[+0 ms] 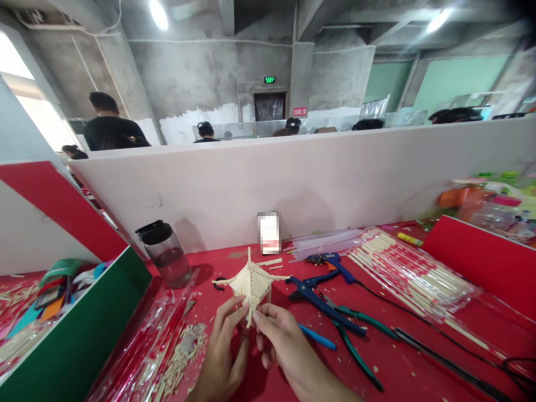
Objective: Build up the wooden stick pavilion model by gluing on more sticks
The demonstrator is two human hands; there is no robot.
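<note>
A small pavilion-like model [251,282] made of pale wooden sticks is held between my two hands above the red tabletop. Its pointed roof has ribs that stick out at the corners. My left hand [228,338] grips its near left side with bent fingers. From the right, my right hand [278,332] pinches the near corner of the roof between thumb and fingers. The underside of the model is mostly hidden by my fingers. Just right of it lie blue-handled cutters [324,307], and a blue pen [317,336] sits beside my right hand.
Green-handled pliers [360,346] and a blue glue gun [335,265] with a black cord lie at right. Beyond are bagged sticks [410,268]. A dark-lidded bottle [165,254], stick scraps [182,352] and a green panel [87,335] stand left. A white partition [234,190] rises behind; people are beyond.
</note>
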